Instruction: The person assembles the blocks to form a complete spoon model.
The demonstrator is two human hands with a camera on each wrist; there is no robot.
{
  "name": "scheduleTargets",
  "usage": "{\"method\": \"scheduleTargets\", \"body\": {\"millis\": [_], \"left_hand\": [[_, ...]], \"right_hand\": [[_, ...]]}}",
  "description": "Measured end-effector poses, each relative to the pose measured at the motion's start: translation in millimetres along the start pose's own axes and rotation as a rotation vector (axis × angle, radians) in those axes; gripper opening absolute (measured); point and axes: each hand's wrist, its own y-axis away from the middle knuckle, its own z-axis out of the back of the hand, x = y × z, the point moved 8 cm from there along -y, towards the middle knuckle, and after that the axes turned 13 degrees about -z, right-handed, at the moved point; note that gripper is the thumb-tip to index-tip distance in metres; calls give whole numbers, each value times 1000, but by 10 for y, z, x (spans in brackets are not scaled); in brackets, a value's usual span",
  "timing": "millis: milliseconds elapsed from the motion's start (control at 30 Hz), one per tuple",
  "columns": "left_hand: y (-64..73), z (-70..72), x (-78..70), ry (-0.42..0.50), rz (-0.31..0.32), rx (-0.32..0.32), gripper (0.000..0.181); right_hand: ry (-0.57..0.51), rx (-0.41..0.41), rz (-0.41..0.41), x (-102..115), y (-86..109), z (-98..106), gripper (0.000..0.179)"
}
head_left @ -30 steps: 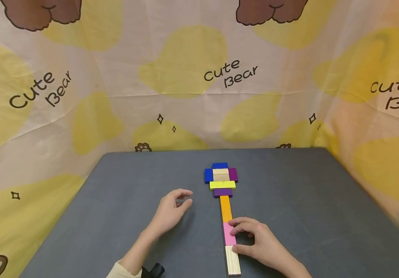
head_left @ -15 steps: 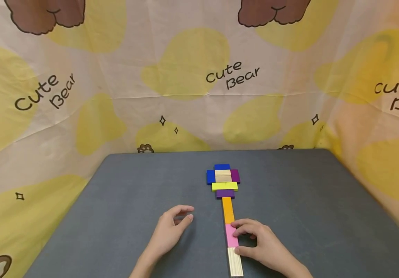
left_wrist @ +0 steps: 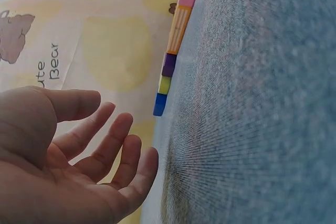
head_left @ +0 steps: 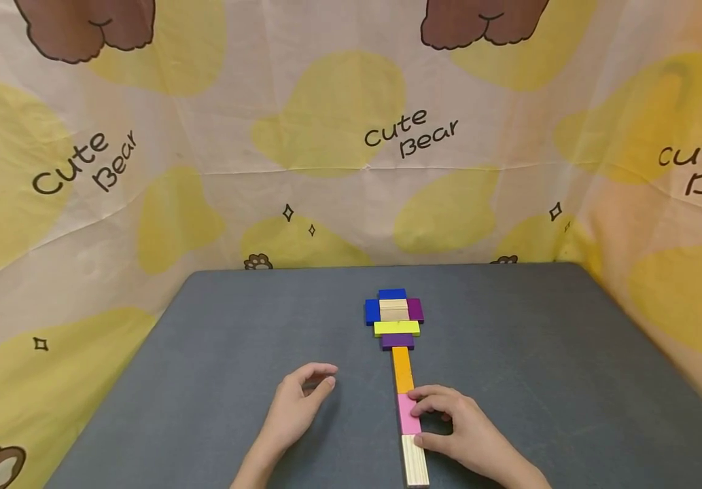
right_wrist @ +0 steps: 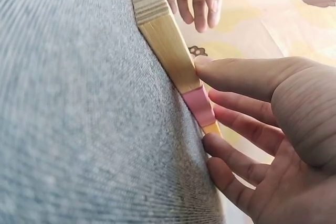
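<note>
My right hand (head_left: pixel 469 428) rests at the near part of a straight column of flat wooden blocks. Its thumb touches the top edge of the plain wood block (head_left: pixel 414 460), and fingertips lie on the pink block (head_left: pixel 408 414). Neither block is lifted. Beyond them, the orange block (head_left: pixel 402 370) joins the purple block (head_left: pixel 397 341) and yellow block (head_left: pixel 396 329), both set crosswise. To the column's left, my left hand (head_left: pixel 295 406) hovers over the table, fingers loosely bent and holding nothing. The left wrist view shows that palm (left_wrist: pixel 47 182) with nothing in it.
At the column's far end, plain wood pieces (head_left: pixel 393 310) are framed by blue blocks (head_left: pixel 392 294) and a magenta-purple block (head_left: pixel 415 310). The dark grey table (head_left: pixel 234 326) ends at a patterned cloth (head_left: pixel 326 136) hung behind and along both sides.
My left hand has drawn back toward me and away from the purple block. The view has shifted slightly; my right hand keeps its place on the pink and plain wood blocks.
</note>
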Motion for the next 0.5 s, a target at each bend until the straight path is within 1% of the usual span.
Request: {"method": "scheduleTargets", "body": {"millis": [167, 300, 400, 500], "left_hand": [[-21, 8, 2, -23, -12, -4, 21], [-12, 12, 22, -33, 9, -4, 21], [-8, 11, 31, -40, 19, -1, 21], [-11, 8, 31, -60, 15, 4, 21]], "right_hand": [[67, -45, 67, 52, 47, 1, 25], [91, -78, 110, 79, 77, 5, 22], [69, -86, 118, 104, 77, 36, 19], [52, -115, 89, 108, 73, 115, 16]]}}
